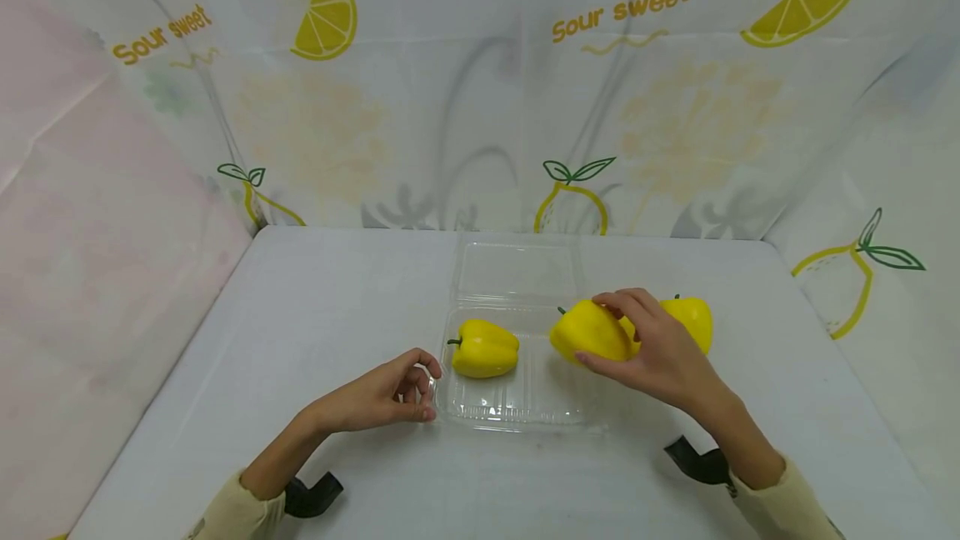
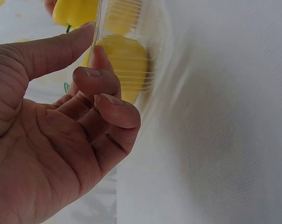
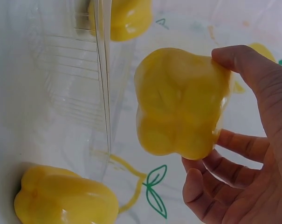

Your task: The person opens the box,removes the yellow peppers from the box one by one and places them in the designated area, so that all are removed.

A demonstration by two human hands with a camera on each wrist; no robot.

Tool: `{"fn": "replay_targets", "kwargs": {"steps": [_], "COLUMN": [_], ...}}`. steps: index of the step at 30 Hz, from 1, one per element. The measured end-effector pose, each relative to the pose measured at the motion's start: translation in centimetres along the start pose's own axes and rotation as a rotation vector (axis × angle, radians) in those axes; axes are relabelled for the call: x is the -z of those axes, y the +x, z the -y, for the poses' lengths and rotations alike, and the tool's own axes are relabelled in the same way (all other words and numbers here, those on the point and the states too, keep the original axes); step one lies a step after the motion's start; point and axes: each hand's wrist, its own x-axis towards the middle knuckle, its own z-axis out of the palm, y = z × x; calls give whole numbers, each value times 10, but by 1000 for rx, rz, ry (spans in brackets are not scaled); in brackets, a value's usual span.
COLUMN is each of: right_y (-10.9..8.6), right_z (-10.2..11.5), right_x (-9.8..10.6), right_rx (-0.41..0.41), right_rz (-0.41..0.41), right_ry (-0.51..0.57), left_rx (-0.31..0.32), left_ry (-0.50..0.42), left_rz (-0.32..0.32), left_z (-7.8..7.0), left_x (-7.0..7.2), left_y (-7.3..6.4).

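Observation:
A clear plastic clamshell container (image 1: 547,394) lies with its lid (image 1: 517,269) folded back. One yellow bell pepper (image 1: 486,350) sits in its left part, stem to the left. My left hand (image 1: 393,394) pinches the container's left rim between thumb and fingers, as the left wrist view shows. My right hand (image 1: 660,365) grips a second yellow bell pepper (image 3: 180,102) between thumb and fingers. This pepper is held up over the container's right side, apart from it. Another yellow bell pepper (image 1: 693,323) rests on the table beyond the right hand, partly hidden by it.
The white table (image 1: 337,282) reaches back to a hanging cloth (image 1: 420,107) printed with lemons and words. Similar cloth hangs on the left and right sides. Black curved pieces (image 1: 315,496) show near both wrists.

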Motion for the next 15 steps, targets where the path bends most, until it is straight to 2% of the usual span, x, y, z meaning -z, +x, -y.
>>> {"fn": "replay_targets", "kwargs": {"steps": [7, 15], "right_y": [-4, -8], "right_z": [-2, -5], "right_x": [2, 5], "right_rx": [-5, -33], "right_rz": [-16, -20], "right_ry": [6, -8], "left_rx": [4, -26], "left_ry": [1, -7], "left_rz": [-1, 2], "left_z": [0, 0], "left_x": [0, 0], "left_y": [-1, -1]}}
